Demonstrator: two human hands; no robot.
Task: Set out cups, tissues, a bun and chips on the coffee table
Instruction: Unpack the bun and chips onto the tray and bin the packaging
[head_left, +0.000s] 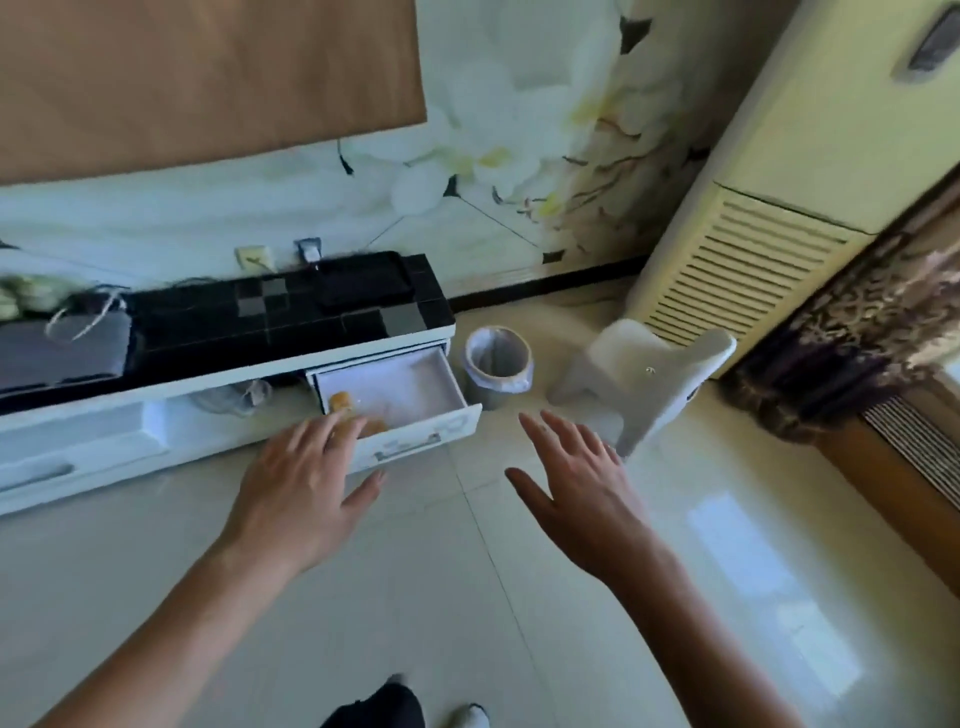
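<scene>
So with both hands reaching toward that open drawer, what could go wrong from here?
The bun lies at the drawer's near left corner, partly hidden behind the left hand, so a blind grab may squash it. The open drawer juts out over the floor at low level; a shin could knock it.

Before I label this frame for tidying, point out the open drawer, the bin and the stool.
open drawer (415, 375): head view, bare white floor inside.
bin (497, 347): head view, lined rim.
stool (641, 358): head view, flat white seat.
</scene>
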